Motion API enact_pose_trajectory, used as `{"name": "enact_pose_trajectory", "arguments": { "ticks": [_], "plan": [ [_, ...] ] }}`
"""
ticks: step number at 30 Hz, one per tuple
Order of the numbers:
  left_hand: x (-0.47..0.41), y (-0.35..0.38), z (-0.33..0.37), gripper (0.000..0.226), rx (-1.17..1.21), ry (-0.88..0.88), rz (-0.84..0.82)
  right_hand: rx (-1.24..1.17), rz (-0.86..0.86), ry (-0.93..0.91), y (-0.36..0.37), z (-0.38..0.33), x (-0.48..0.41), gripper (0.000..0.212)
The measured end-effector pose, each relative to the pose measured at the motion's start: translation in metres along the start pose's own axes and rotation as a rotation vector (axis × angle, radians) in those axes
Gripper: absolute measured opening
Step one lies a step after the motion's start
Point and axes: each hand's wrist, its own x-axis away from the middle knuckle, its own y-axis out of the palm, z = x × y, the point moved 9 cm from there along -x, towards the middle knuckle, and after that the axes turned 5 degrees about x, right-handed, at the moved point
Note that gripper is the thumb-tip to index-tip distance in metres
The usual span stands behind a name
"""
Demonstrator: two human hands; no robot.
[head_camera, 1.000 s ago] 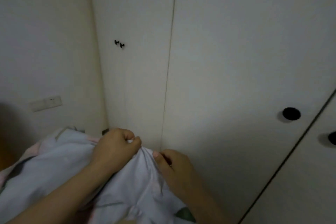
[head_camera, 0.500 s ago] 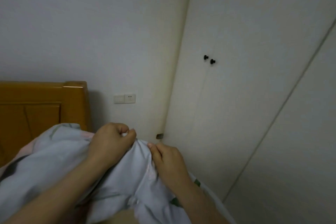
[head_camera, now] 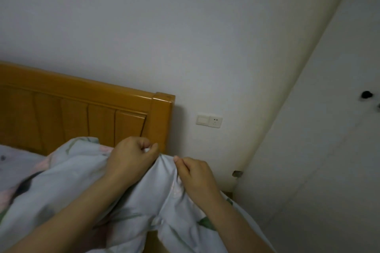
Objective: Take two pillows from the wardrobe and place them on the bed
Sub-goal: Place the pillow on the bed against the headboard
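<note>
Two bare hands show, the left hand [head_camera: 131,155] and the right hand [head_camera: 196,174], both gripping one pale blue floral-print fabric pillow [head_camera: 67,187]. There is one orange-brown wooden headboard [head_camera: 86,109] and one white wall plate pair, a switch and a socket [head_camera: 209,120]. Two small black round knobs [head_camera: 367,94] sit on the one white wardrobe door [head_camera: 329,160].

Pillow [head_camera: 86,181] before the headboard [head_camera: 86,109], wall socket [head_camera: 209,120] right of it, wardrobe [head_camera: 329,150] farther right.
</note>
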Motion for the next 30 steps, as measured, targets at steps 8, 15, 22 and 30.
{"name": "enact_pose_trajectory", "arguments": {
  "ticks": [8, 15, 22, 30],
  "plan": [
    [-0.009, -0.008, -0.096, 0.047, -0.132, -0.339, 0.129, -0.058, -0.282, -0.226, 0.081, -0.011, -0.084, 0.043],
    [0.025, -0.031, -0.160, 0.051, -0.245, -0.580, 0.274, -0.081, -0.495, -0.410, 0.163, -0.037, -0.114, 0.047],
    [0.059, -0.067, -0.224, 0.051, -0.334, -0.705, 0.304, -0.078, -0.619, -0.488, 0.241, -0.075, -0.114, 0.050],
    [0.079, -0.092, -0.290, 0.047, -0.382, -0.759, 0.266, -0.043, -0.716, -0.496, 0.311, -0.103, -0.112, 0.048]
  ]
}}
